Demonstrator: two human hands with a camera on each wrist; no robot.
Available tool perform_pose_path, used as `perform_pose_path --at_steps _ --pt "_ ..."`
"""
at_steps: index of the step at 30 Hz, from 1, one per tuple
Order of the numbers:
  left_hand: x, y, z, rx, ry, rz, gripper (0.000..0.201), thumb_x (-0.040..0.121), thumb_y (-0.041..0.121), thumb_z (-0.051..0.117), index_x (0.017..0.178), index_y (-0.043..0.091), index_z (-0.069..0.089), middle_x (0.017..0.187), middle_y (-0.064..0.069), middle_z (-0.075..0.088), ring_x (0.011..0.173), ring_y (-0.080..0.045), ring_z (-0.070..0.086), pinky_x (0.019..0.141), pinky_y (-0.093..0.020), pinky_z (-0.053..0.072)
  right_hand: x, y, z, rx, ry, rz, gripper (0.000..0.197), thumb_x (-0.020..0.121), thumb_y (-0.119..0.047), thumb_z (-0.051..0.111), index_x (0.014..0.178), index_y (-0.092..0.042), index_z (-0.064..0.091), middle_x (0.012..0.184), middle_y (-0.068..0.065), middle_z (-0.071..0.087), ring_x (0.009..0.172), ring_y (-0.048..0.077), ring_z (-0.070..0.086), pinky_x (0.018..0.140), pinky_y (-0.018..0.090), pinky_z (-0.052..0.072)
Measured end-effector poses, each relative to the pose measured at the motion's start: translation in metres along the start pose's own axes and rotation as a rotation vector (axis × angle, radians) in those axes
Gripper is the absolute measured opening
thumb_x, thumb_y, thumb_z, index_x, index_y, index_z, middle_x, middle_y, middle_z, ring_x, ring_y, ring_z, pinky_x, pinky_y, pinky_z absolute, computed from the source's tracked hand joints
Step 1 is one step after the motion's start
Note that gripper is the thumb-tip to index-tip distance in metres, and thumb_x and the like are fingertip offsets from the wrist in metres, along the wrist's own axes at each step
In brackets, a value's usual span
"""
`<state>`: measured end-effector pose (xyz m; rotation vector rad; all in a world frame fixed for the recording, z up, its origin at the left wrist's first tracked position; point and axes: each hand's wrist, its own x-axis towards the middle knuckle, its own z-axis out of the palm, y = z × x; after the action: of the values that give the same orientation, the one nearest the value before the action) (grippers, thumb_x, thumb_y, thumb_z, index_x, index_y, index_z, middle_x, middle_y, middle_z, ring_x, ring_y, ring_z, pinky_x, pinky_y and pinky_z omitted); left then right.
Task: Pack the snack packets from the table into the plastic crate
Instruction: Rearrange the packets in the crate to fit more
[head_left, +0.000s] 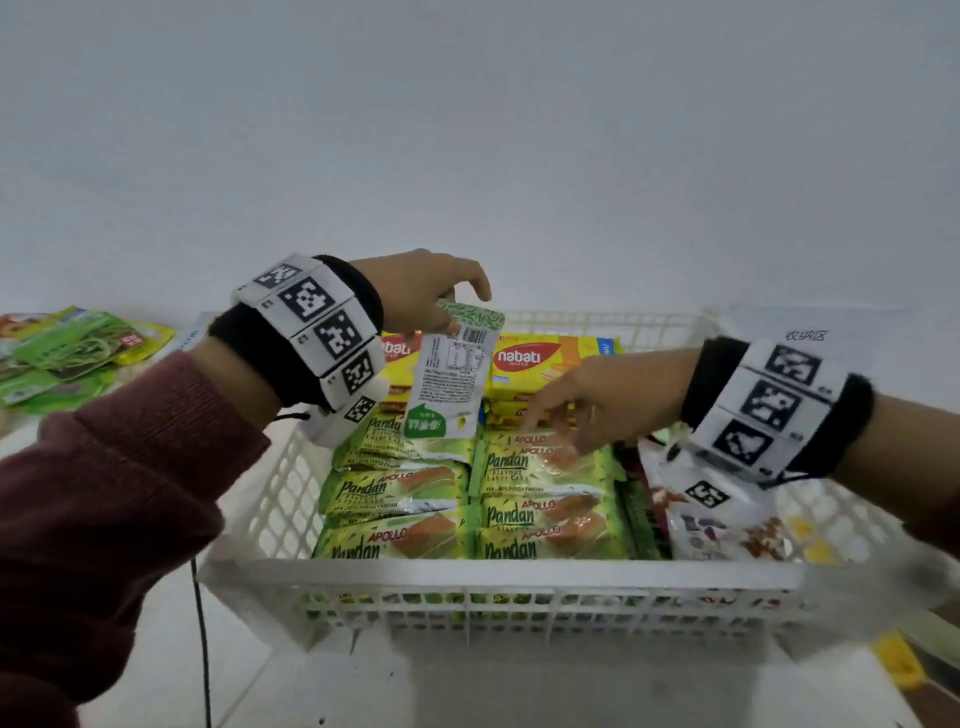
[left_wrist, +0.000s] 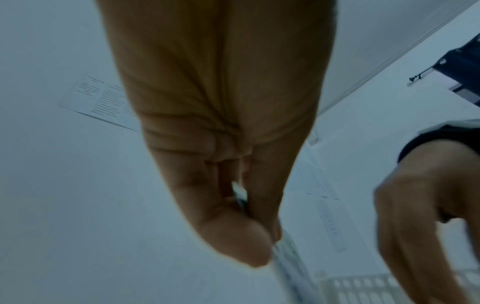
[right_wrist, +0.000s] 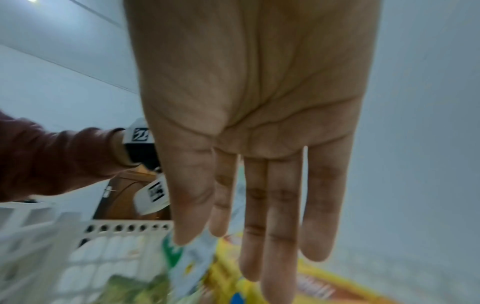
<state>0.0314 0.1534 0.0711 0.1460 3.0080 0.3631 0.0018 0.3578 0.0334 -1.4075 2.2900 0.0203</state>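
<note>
**Packet held over crate, right hand reaching in**

The left hand (head_left: 415, 291) was seen pinching a green-and-white packet (head_left: 452, 369) by its top edge, thumb against fingers; the packet hung upright over the rear of the crate (head_left: 498, 577), printed back toward the head camera. The right hand (head_left: 587, 400) was extended flat, fingers straight and nothing gripped, its fingertips (head_left: 540, 415) over the seam between the yellow wafer packs (head_left: 550, 358) and the pandan packs (head_left: 540, 473). Whether they touched the packs could not be told.

The pandan packs were laid in rows filling the middle of the crate, the wafer packs behind them. A white bag (head_left: 722, 514) lay along the right side, partly under the right wrist. More green packets (head_left: 67, 353) lay on the table (head_left: 156, 649), left of the crate.

Risks judged:
- the pinch was narrow, so the packet could swing or slip on release;
- little free room was apparent, so it could end up on top rather than slotted in;
- the right hand could disturb the packed rows.

Both wrist views were blurred. The crate floor and front contents were hidden behind its wall.
</note>
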Motion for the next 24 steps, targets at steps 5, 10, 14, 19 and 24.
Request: perform_pose_path --at_steps 5,10,14,19,24 --pt "0.011 0.029 -0.017 -0.135 0.068 0.122 0.031 0.092 0.009 0.054 0.122 0.012 0.052 0.087 0.001 0.06 0.064 -0.017 0.062 0.056 -0.02 0.053 -0.054 0.038 -0.052 -0.021 0.215 0.211 0.036 0.088 -0.022 0.059 0.123 -0.027 0.054 0.086 -0.01 0.06 0.062 -0.012 0.055 0.063 0.001 0.036" --pt "0.048 0.073 -0.008 -0.237 0.156 0.198 0.028 0.093 0.009 0.051 0.121 0.01 0.053 0.094 -0.005 0.062 0.042 -0.001 0.058 0.06 -0.022 0.052 -0.104 0.084 -0.053 -0.148 0.176 0.637 0.047 0.087 -0.043 0.057 0.127 -0.019 0.051 0.084 -0.003 0.063 0.067 0.009 0.057 0.063 0.019 0.04" --pt "0.077 0.12 0.015 -0.13 0.245 0.209 0.035 0.094 0.005 0.044 0.128 0.011 0.048 0.118 -0.011 0.055 0.069 -0.014 0.063 0.06 -0.017 0.045 -0.116 0.111 -0.006 -0.117 0.103 0.825 0.07 0.085 -0.057 0.049 0.134 -0.008 0.04 0.073 -0.003 0.055 0.054 0.005 0.048 0.056 0.016 0.037" --pt "0.094 0.164 0.043 0.099 0.432 0.341 0.041 0.091 -0.001 0.041 0.13 0.009 0.043 0.122 -0.013 0.057 0.104 -0.029 0.057 0.077 -0.031 0.04 -0.116 0.131 0.038 0.141 0.181 0.722 0.048 0.094 -0.046 0.042 0.107 -0.002 0.057 0.062 -0.003 0.06 0.05 0.01 0.053 0.076 0.028 0.047" --pt "0.102 0.178 0.086 0.33 0.195 0.486 0.025 0.091 0.024 0.053 0.106 0.005 0.051 0.101 -0.007 0.058 0.089 -0.022 0.055 0.069 -0.027 0.035 -0.12 0.133 0.046 0.249 0.263 0.655 0.044 0.096 -0.04 0.041 0.089 -0.001 0.059 0.056 0.0 0.059 0.054 0.015 0.054 0.083 0.033 0.046"
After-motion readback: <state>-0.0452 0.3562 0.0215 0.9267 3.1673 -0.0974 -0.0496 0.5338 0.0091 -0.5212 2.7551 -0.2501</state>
